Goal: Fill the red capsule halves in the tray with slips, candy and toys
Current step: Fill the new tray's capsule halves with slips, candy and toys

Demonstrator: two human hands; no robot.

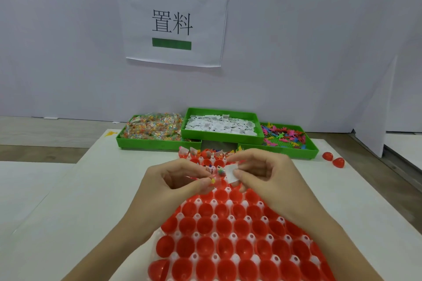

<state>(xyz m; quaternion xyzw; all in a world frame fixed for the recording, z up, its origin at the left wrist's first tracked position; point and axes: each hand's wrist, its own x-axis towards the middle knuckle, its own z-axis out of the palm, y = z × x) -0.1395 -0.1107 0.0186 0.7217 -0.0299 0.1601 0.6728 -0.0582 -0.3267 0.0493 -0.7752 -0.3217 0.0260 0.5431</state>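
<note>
We note the white slip is light, limp paper, best pinched at an edge. Right hand pinches it between thumb and forefinger, just above the far rows of the tray. Left hand has its fingers curled, pinching a small clear candy packet (crinkly, likely slippery). Near rows of red capsule halves sit unfilled; the farthest row holds contents.

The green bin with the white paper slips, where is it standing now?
In the head view the slip bin stands at the table's far edge, middle of three, propped on the candy bin at left and the toy bin at right.
</note>
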